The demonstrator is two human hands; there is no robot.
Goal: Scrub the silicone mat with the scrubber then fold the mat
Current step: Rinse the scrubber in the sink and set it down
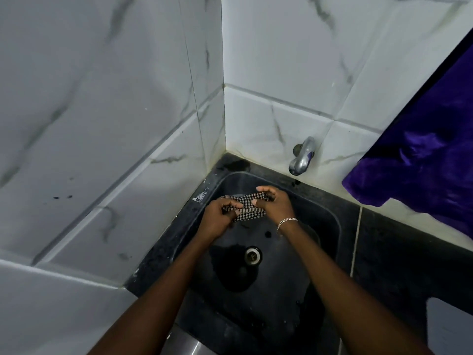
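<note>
Both hands [249, 210] grip the checkered, crumpled mat [247, 207].

Silicone mat [247, 206]: black-and-white checked, crumpled and partly folded; held in the air above the dark sink basin, bunched between both hands; scrubber not visible.
</note>
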